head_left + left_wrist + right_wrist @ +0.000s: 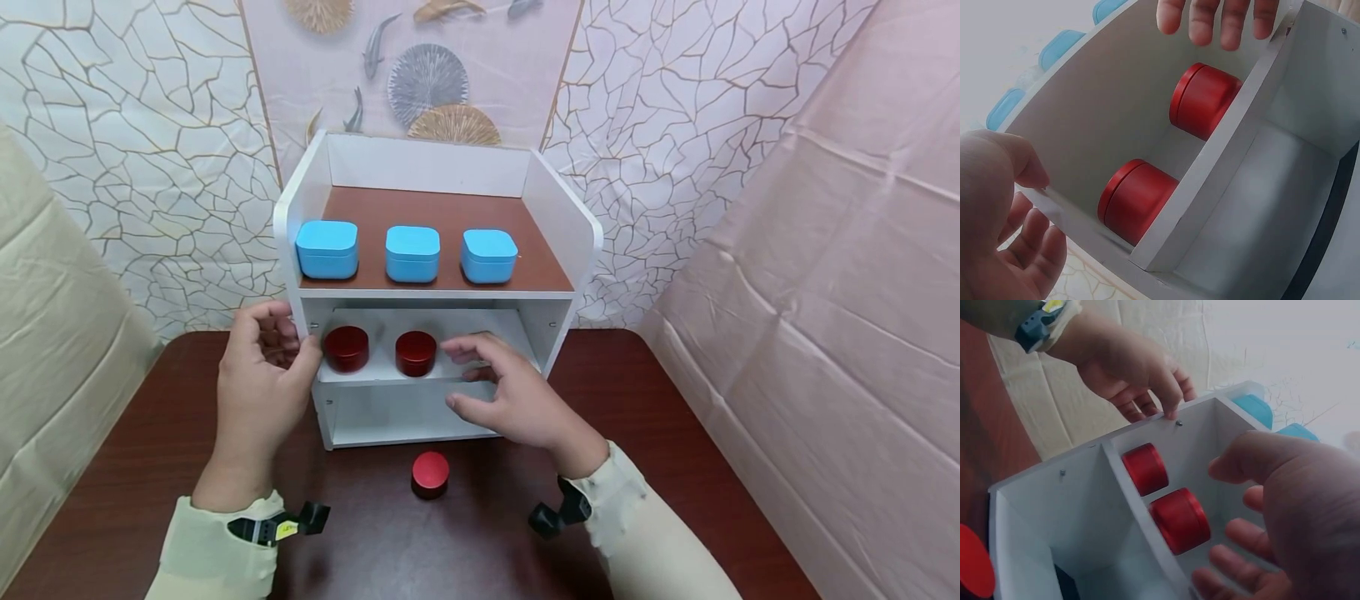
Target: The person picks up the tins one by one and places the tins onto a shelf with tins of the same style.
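Observation:
Two round red tins stand on the middle shelf of a white cabinet [433,437]: a left tin [347,348] and a right tin [416,353]. A third red tin [431,475] stands on the table in front. My right hand [502,387] hovers just right of the right tin, its fingers spread and loosely bent, holding nothing; a gap shows between it and the tin in the right wrist view. At the cabinet's left side wall my left hand [262,375] rests its thumb on the front edge, with the other fingers along the outer face.
Three blue boxes, a left box [327,250], a middle box [412,254] and a right box [489,257], line the brown top shelf [427,212]. The cabinet stands on a dark wooden table [360,533], with patterned cloth [652,125] behind it.

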Available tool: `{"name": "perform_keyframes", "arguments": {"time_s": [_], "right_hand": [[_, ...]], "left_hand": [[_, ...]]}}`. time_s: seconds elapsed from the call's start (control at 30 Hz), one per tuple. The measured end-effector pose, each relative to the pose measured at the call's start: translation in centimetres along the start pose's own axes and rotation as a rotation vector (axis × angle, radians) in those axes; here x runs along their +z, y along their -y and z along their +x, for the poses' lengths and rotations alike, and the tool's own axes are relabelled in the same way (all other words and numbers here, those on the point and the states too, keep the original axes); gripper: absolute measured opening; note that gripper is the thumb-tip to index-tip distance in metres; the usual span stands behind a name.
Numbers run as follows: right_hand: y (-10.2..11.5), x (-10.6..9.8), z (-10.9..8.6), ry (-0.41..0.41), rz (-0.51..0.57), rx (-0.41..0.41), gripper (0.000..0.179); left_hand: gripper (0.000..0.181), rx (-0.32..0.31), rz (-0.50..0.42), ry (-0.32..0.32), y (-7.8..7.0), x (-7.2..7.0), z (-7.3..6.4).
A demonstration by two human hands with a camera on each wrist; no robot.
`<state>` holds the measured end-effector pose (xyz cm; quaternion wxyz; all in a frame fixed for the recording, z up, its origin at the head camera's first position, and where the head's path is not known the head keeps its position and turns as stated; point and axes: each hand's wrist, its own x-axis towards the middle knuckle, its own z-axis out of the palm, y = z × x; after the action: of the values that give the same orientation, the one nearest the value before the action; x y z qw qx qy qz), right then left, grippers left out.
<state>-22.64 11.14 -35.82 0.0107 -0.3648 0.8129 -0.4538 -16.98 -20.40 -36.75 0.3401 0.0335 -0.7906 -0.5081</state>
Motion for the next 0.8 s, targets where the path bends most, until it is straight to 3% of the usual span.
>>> {"name": "perform_keyframes", "arguments": {"time_s": [0.47,0.8], "right_hand": [[-2.4,1.6,-2.2,-0.048,0.200,-0.187,0.056],[-3.1,2.4,-3.0,-0.004,0.241,-0.209,0.057]], "left_hand": [[0.046,0.007,0.003,-0.001,0.1,0.0,0.0],[0.046,0.013,-0.001,-0.001,0.1,0.0,0.0]]}}
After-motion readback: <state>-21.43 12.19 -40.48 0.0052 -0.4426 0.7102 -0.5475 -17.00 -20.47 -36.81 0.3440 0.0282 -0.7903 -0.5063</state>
